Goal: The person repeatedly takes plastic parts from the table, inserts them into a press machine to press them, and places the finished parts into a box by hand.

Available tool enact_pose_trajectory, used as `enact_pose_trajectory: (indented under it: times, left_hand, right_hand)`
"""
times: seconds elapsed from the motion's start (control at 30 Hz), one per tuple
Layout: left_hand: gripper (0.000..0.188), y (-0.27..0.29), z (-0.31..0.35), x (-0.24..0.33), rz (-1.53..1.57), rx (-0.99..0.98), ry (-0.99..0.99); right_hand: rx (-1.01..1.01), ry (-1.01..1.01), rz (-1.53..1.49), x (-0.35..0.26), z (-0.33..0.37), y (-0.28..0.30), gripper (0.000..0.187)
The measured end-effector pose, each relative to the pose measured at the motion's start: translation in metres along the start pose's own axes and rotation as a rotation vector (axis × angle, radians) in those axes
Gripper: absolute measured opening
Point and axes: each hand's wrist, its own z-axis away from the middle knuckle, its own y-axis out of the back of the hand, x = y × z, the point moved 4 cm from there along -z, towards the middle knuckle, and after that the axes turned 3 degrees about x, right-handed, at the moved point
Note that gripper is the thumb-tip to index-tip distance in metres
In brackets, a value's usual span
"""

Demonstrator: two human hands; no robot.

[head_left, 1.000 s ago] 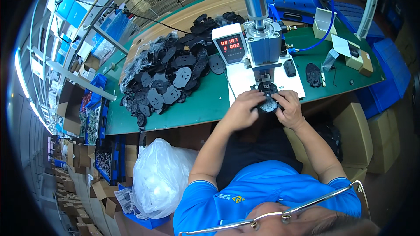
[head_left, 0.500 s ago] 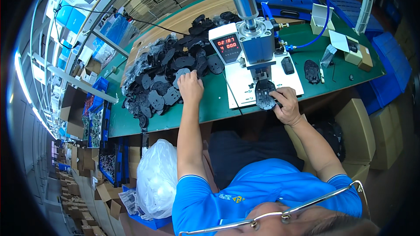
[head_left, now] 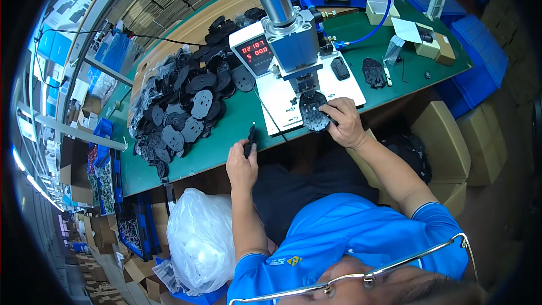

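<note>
My left hand [head_left: 243, 166] is closed on a thin black plastic plate [head_left: 250, 140], held edge-on just over the front edge of the green table. My right hand [head_left: 345, 122] grips the right side of a rounded black plastic part [head_left: 314, 111] under the head of a press [head_left: 296, 39]. That part lies at the front of the press's white base plate [head_left: 271, 99], with its near end past the edge. Left of the press rises a pile of flat black oval plates [head_left: 180, 101]. A red digital display [head_left: 254, 49] glows on the press's control box.
A small black part [head_left: 340, 68] rests on the base plate's right side. Farther right are another black part [head_left: 374, 72] and small boxes [head_left: 432, 45]. A blue air hose [head_left: 375, 34] bends behind the press. Below stand a cardboard box [head_left: 437, 141] and a white plastic bag [head_left: 201, 237].
My left hand has come back from the pile toward the table's front edge with a black plate in it. My right hand stays on the part at the press. The whole view has shifted.
</note>
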Motion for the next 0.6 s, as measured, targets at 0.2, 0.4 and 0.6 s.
enact_pose_trajectory:
  times: [0.2,0.4,0.6]
  left_hand:
    - [0.022,0.013,-0.003,0.043,0.139,0.223,-0.180]
    - [0.034,-0.003,-0.015,0.122,0.102,0.006,-0.538]
    - [0.036,-0.048,-0.036,0.165,-0.132,0.096,-0.765]
  right_hand:
    - [-0.008,-0.033,0.026,0.002,-0.003,0.003,0.043]
    - [0.158,-0.215,-0.087,-0.010,-0.011,0.046,0.041]
    - [0.101,-0.330,0.124,0.002,0.071,0.125,0.039]
